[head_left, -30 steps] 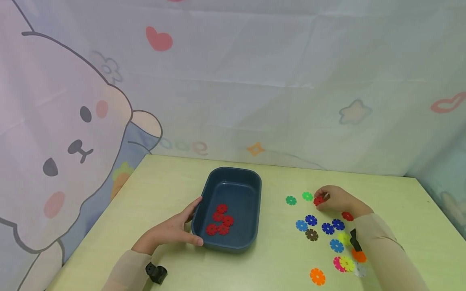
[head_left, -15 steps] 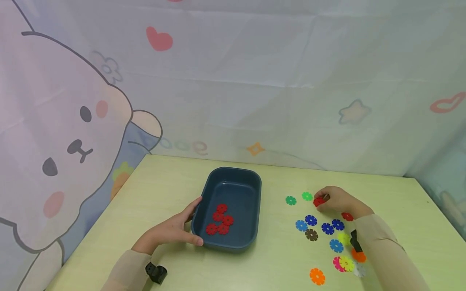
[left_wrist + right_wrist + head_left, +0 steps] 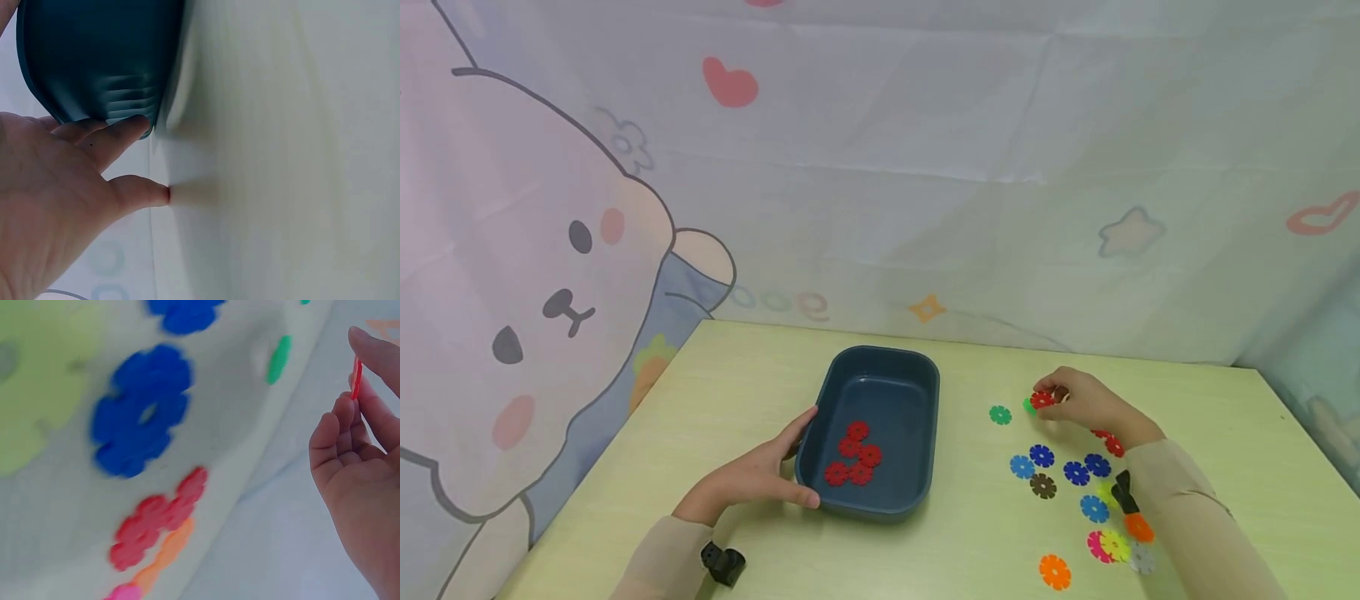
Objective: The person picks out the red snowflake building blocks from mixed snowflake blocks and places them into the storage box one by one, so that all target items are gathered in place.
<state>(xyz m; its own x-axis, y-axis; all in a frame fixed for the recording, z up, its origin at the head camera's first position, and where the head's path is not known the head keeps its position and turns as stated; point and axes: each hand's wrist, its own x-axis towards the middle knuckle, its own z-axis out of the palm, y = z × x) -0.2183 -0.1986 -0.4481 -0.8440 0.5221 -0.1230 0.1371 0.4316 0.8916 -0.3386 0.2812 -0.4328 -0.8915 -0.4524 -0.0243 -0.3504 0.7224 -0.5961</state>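
Observation:
In the head view, my left hand (image 3: 752, 482) rests against the left side of a dark blue rectangular tray (image 3: 926, 433), thumb at the near corner and fingers spread along the outer wall. Several red notched plastic discs (image 3: 870, 456) lie inside the tray. To the right, thumb and fingertips of my right hand (image 3: 1088, 402) pinch a red notched disc (image 3: 1042, 401) over a light green disc (image 3: 1028, 406), which it partly covers. The right wrist view shows the pinched disc (image 3: 357, 378) edge-on, off the table. Two more red discs (image 3: 1115, 447) lie beneath my right wrist, one partly hidden.
Loose discs lie right of the tray: dark green (image 3: 1000, 415), dark blue (image 3: 1042, 455), light blue (image 3: 1094, 508), brown (image 3: 1042, 486), yellow (image 3: 1115, 545), orange (image 3: 1056, 572) and pale grey (image 3: 1142, 558). A printed cloth (image 3: 880, 167) hangs behind the pale table (image 3: 752, 367).
My right hand has lifted the red disc and moved slightly left and away from me, over the light green disc. Another red disc now shows by its wrist. My left hand stays at the tray.

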